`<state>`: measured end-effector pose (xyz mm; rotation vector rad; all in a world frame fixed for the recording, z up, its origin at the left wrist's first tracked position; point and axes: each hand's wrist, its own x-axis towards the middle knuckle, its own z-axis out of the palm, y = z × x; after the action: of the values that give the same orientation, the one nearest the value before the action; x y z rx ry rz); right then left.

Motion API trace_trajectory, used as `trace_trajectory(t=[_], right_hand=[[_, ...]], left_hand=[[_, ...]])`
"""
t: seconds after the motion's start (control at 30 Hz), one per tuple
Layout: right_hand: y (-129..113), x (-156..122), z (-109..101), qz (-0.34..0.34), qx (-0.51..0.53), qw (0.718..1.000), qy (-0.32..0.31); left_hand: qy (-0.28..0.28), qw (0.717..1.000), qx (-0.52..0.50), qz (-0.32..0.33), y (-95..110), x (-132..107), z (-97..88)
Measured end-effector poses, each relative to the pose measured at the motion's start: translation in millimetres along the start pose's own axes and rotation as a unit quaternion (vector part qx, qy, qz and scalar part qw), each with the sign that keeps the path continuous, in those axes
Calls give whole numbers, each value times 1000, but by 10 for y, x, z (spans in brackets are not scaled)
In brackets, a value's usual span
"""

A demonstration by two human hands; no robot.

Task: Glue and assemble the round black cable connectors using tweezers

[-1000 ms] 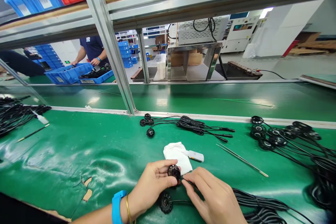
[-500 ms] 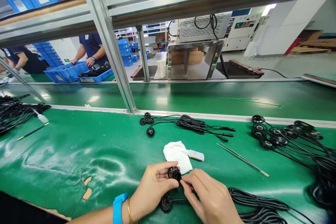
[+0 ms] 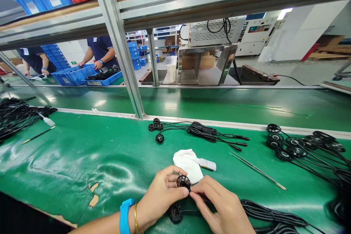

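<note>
My left hand (image 3: 161, 195) pinches a small round black part (image 3: 183, 181) between thumb and fingers, just above the green mat (image 3: 90, 157). My right hand (image 3: 222, 208) is closed at the part's right side, fingertips on the black cable where it joins. A second round black part (image 3: 175, 213) lies on the mat under my hands, its cable (image 3: 271, 216) coiling away to the right. A white cloth (image 3: 188, 161) and a small white tube (image 3: 207, 164) lie just beyond my fingers.
A wired bundle with three round parts (image 3: 157, 129) and a thin metal rod (image 3: 257, 170) lie farther back. Several more round parts (image 3: 290, 146) pile at right, black cables (image 3: 16, 113) at left. Two people stand beyond the conveyor at blue bins (image 3: 74, 75).
My hands stayed together on the round part, which has turned slightly between my fingers. The view shifted a little to the left and up, and a second person shows at far left.
</note>
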<state>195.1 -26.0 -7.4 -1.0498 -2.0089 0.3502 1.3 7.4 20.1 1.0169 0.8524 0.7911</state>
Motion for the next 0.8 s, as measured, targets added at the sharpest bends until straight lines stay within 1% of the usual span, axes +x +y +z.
trace_trajectory(t=[0.13,0.3,0.37,0.43,0.53,0.6,0.67,0.73,0.77,0.8], right_hand=[[-19,19,-34,54,75,995,-22],[4,81,-96,109,129,984,-64],[10,102,-102,117,139,981,-72],[-1,114,-95,120,139,981,-64],[-25,126,-96,120,134,982,-55],[8,137,-131,114,136,982,-64],[117,157,-197,109,112,986,-56],[292,189,-266,114,36,993,-18],[390,207,-291,119,-13,993,3],[484,224,-305,123,-54,991,11]], left_hand=[[-22,1000,-10,5,32,-10,-13],[-52,999,-9,-1,66,-28,-48],[-61,998,-10,1,66,-30,-52],[-62,998,-10,8,63,-28,-45],[-46,999,-1,13,61,-20,-30],[-38,999,9,9,59,-15,-27],[-34,999,15,5,58,-12,-29],[-30,999,18,-2,60,-11,-31],[-29,999,18,-5,62,-11,-32],[-30,999,20,-8,65,-12,-31]])
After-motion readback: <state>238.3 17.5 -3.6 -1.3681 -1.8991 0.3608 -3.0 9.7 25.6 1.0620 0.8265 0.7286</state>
